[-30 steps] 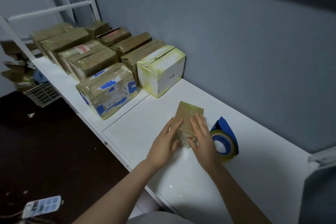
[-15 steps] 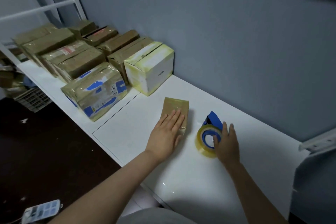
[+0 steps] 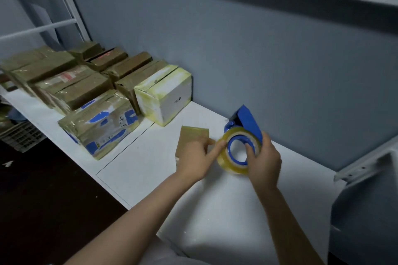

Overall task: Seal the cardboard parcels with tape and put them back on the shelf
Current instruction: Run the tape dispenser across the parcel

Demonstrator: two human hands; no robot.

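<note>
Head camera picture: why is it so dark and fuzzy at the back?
Head view: dim light leaves the brown parcels murky, softest at the far end; the white shelf glows brighter up close; the tape roll in the right hand looks sharper.

About ten parcels [image 3: 163,94], one tape dispenser [image 3: 239,133]

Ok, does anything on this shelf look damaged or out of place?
The blue-printed parcel at the front edge of the shelf looks battered: its wrapping is wrinkled and its print is patchy, unlike the brown parcels behind. The white box has yellowed, blotchy edges. Nothing else stands out; the right hand grips the tape roll.
</note>
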